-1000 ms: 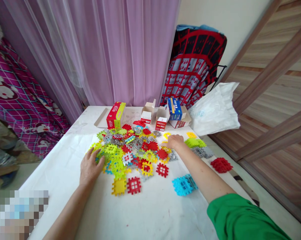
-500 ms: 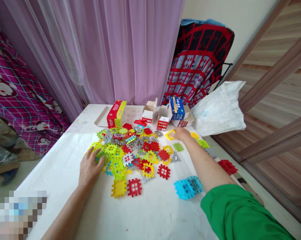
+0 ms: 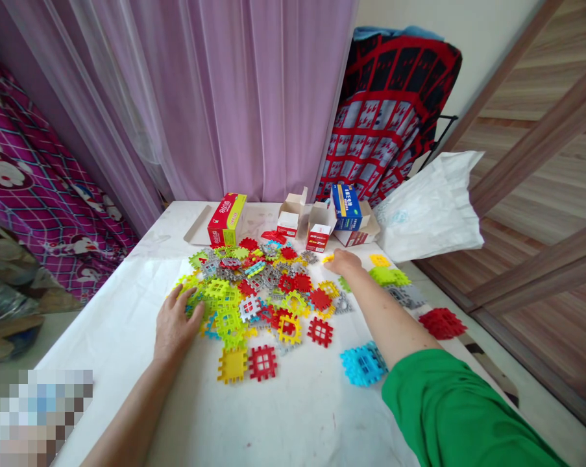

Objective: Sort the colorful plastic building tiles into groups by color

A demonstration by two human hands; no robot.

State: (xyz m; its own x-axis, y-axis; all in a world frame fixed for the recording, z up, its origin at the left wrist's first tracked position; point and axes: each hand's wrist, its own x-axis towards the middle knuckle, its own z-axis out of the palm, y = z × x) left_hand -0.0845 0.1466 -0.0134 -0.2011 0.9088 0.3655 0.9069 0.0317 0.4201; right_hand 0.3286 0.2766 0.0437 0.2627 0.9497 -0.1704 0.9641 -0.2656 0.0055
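Observation:
At the left edge of a mixed heap of interlocking plastic building tiles, my left hand rests with fingers spread, against the lime-green tiles. My right hand is behind the heap's right side, its fingers closed on a yellow building tile that is mostly hidden by them. Nearer me lie a dark yellow tile, a red window tile and another red tile. A group of blue tiles lies beside my right forearm.
Along the back of the white table stand a red-and-yellow box, two small open cartons and a blue box. A white bag is at the back right. Sorted yellow, lime, grey and red tiles line the right edge.
My right hand has shifted slightly left and now covers more of the yellow tile. The forearm has moved left, showing more of the right-edge tiles. My left hand stays in place.

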